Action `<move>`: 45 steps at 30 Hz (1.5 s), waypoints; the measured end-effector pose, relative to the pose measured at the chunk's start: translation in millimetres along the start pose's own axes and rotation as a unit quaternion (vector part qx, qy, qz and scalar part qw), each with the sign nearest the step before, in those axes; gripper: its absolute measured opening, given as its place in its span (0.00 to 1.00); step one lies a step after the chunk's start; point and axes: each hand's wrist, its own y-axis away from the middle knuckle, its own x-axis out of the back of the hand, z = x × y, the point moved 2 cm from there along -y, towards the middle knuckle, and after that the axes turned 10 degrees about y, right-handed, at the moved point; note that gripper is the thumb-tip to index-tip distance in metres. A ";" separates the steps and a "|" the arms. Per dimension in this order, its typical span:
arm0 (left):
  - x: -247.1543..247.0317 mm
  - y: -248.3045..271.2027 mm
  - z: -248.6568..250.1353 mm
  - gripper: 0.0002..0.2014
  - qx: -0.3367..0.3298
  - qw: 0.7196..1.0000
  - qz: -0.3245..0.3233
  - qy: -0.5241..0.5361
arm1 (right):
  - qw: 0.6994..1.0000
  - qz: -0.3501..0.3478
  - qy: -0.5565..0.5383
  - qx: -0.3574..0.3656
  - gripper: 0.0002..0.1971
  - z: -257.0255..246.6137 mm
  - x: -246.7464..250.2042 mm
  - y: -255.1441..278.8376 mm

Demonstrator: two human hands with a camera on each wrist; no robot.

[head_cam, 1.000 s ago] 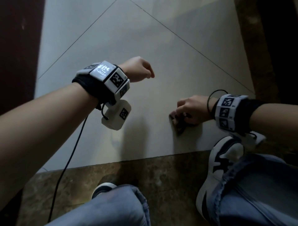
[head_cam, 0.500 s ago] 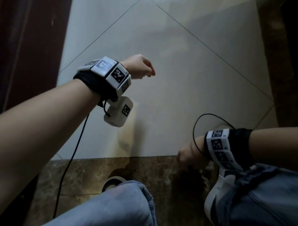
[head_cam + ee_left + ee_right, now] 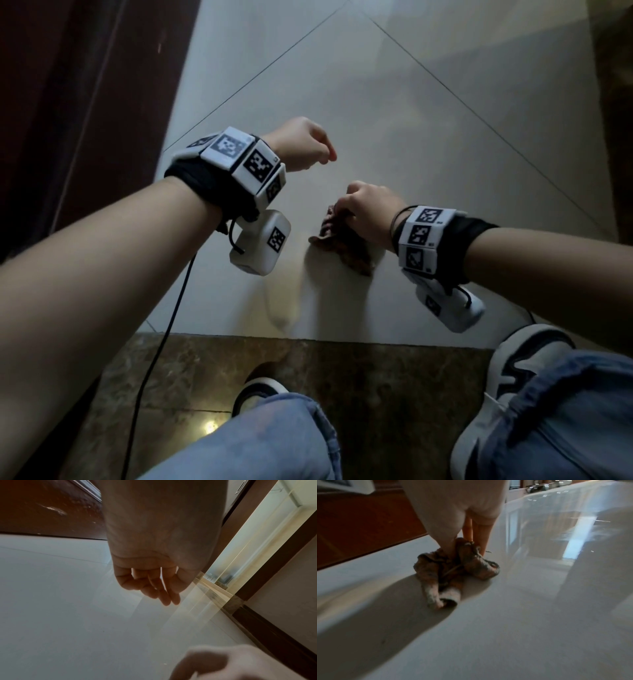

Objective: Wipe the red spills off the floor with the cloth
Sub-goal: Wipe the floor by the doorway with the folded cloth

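1. The cloth [image 3: 346, 241] is a crumpled brown-and-grey wad lying on the pale floor [image 3: 428, 144], and every place below is given relative to it.
2. The right hand [image 3: 368, 212] is directly on top of the cloth, its fingers [image 3: 481, 534] curled down into the folds and pinching the bunched upper part; in the right wrist view the lower folds of the cloth [image 3: 453, 573] spread out on the tile under the hand.
3. The left hand [image 3: 305, 144] hangs in the air beyond the cloth and a little to its left, apart from it. Its fingers [image 3: 159, 588] are loosely curled and hold nothing, and they are clear of the floor.
4. No red mark can be made out on the tile around the cloth; only the hand's shadow falls on the near side of it.
5. Thin grout lines [image 3: 479, 113] cross the tile beyond the cloth, running diagonally.
6. Nearer to the person than the cloth, the pale tile ends at a dark brown marbled strip [image 3: 376, 377].
7. On that strip, nearer than the cloth, are two white-and-black shoes [image 3: 513, 373] and the knees of blue jeans [image 3: 267, 442].
8. To the left of the cloth, past the left forearm, stands a dark reddish-brown door [image 3: 85, 85].
9. A black cable [image 3: 161, 342] hangs from the left wristband, left of the cloth and well apart from it.
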 end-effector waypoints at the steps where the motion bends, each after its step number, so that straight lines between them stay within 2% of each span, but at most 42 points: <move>1: 0.5 0.5 -0.5 0.15 0.000 1.000 0.000 -0.002 | 1.000 -0.005 0.010 0.013 0.17 -5.1 -2.0 0.4; 4: 2.7 0.5 -3.3 0.15 -0.002 1.000 -0.001 -0.009 | 0.997 -0.019 0.031 0.062 0.17 -20.6 -9.8 8.1; 6: 3.2 0.0 -4.8 0.15 0.001 1.000 0.001 -0.007 | 0.991 -0.057 0.054 0.105 0.19 -30.0 -15.7 22.5; 11: 5.2 -2.4 -7.1 0.15 0.012 1.000 0.006 -0.011 | 0.955 -0.141 0.107 0.237 0.26 -45.5 -38.5 70.5; 13: 6.2 -3.1 -8.6 0.15 0.014 1.000 0.010 -0.012 | 0.933 -0.177 0.133 0.283 0.26 -50.9 -57.1 83.9; 14: 6.3 -3.6 -9.0 0.14 0.015 1.000 0.010 -0.011 | 0.924 -0.168 0.141 0.314 0.23 -54.4 -66.1 89.4; 17: 5.3 -3.1 -8.2 0.14 0.013 1.000 0.004 -0.009 | 0.899 -0.074 0.150 0.404 0.10 -56.4 -80.1 103.6; 19: 4.1 -2.2 -7.7 0.14 0.012 1.000 0.000 -0.010 | 0.877 -0.013 0.154 0.455 0.08 -54.7 -85.4 106.9; 21: 1.9 -2.0 -8.0 0.14 0.013 1.000 -0.005 -0.015 | 0.843 -0.013 0.132 0.521 0.07 -53.5 -88.3 107.1; 23: -0.3 -2.1 -8.5 0.14 0.015 1.000 -0.010 -0.021 | 0.828 0.003 0.110 0.550 0.09 -49.2 -85.6 101.5; 25: -1.1 -2.8 -9.1 0.14 0.016 1.000 -0.010 -0.021 | 0.846 0.060 0.097 0.520 0.03 -36.7 -77.6 87.7; 26: -1.1 -3.5 -10.0 0.14 0.017 1.000 -0.007 -0.021 | 0.868 0.084 0.084 0.482 0.08 -27.0 -71.8 78.4; 28: -0.7 -5.1 -12.2 0.15 0.023 0.999 0.002 -0.026 | 0.913 0.130 0.052 0.383 0.12 -6.2 -55.7 60.0; 30: -0.2 -7.4 -15.8 0.15 0.036 0.999 0.012 -0.031 | 0.946 0.159 0.031 0.279 0.09 13.2 -40.6 44.1; 34: 1.9 -9.9 -24.4 0.14 0.069 0.997 0.015 -0.041 | 0.972 0.190 0.029 0.136 0.11 25.9 -30.2 26.6; 37: 4.0 -8.6 -29.9 0.14 0.079 0.996 0.022 -0.044 | 0.976 0.181 0.020 0.119 0.18 21.4 -35.9 21.5; 40: 5.1 -7.5 -32.8 0.14 0.084 0.995 0.024 -0.038 | 0.968 0.176 0.121 0.129 0.32 20.6 -42.5 23.4; 42: 5.5 -6.8 -33.5 0.14 0.086 0.996 0.025 -0.028 | 0.963 0.180 0.152 0.128 0.30 20.5 -49.5 26.1; 44: 5.5 -6.0 -33.0 0.14 0.085 0.996 0.027 -0.025 | 0.960 0.212 0.132 0.130 0.22 16.6 -54.5 32.1; 45: 5.4 -5.3 -32.3 0.14 0.084 0.996 0.025 -0.025 | 0.956 0.233 0.122 0.131 0.22 12.6 -56.6 35.5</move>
